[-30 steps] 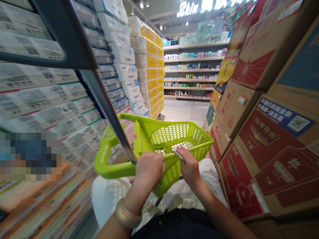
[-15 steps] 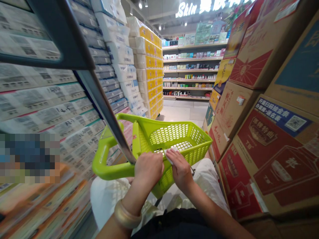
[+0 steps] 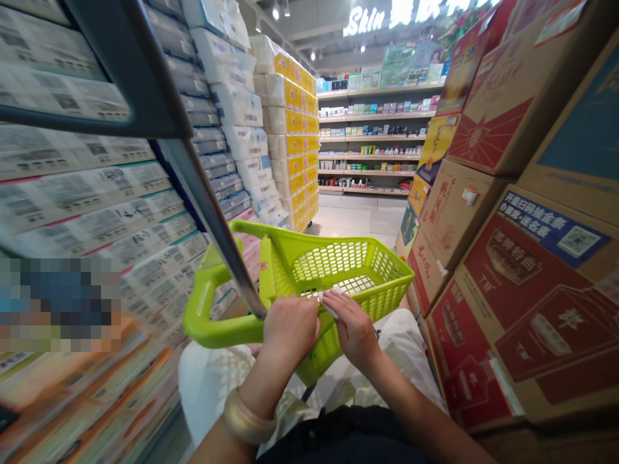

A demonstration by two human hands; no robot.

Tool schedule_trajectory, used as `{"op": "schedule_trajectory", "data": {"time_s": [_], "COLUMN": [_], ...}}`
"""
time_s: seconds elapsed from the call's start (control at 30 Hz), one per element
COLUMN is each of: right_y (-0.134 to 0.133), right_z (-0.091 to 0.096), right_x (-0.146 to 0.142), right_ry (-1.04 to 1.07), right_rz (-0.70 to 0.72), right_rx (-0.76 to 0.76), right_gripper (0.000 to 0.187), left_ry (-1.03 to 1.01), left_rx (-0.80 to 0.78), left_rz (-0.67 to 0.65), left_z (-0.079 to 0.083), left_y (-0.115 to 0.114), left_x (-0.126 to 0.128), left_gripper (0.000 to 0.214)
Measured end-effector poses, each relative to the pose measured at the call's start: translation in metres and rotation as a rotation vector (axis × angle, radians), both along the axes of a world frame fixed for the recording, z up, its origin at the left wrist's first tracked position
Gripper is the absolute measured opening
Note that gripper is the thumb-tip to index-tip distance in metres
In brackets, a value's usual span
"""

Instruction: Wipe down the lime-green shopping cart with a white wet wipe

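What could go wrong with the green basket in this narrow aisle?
The basket is gripped at its near rim by the left hand, so it might tip. The white scrap under the right hand could slip through the mesh. Stacked cartons stand close on the right; the basket may bump them.

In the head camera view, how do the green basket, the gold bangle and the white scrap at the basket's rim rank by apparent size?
1. green basket, by far the largest.
2. gold bangle, though nearness to the camera enlarges it.
3. white scrap, partly hidden under the right hand, so unsure.
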State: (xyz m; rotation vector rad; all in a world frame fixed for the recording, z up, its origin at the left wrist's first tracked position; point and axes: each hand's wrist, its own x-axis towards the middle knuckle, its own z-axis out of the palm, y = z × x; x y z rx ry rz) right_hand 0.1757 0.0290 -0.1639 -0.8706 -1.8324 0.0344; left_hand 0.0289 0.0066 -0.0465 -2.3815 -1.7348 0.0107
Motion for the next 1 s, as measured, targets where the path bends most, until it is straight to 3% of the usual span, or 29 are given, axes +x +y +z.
{"op": "schedule_trajectory", "data": {"time_s": [0.13, 0.2, 0.37, 0.57, 0.77, 1.0], "right_y": [0.008, 0.007, -0.001, 0.004, -0.003, 0.005], "right_z": [-0.008, -0.007, 0.004, -0.003, 0.004, -0.013], "right_x": [0.015, 0.013, -0.005, 0.007, -0.008, 0.021], "right_ry": [0.078, 0.089, -0.013, 0.051, -0.063, 0.026], "right_rz": [-0.182, -0.209, -0.002, -0.176, 0.005, -0.225], "right_rx": [-0.021, -0.035, -0.019, -0.032, -0.042, -0.073], "right_gripper": [0.047, 0.046, 0.048, 0.048, 0.049, 0.045], "left_ry": [0.000, 0.003, 0.001, 0.013, 0.021, -0.020], "left_rx": [-0.006, -0.005, 0.015, 0.012, 0.018, -0.061], "left_rz": [0.005, 0.002, -0.040, -0.028, -0.011, 0.049], "left_z": [0.001, 0.000, -0.002, -0.001, 0.005, 0.011], "left_y": [-0.001, -0.001, -0.001, -0.002, -0.006, -0.003], "left_x": [-0.001, -0.002, -0.005, -0.015, -0.024, -0.032], "left_gripper": [0.020, 0.020, 0.020, 0.023, 0.025, 0.045]}}
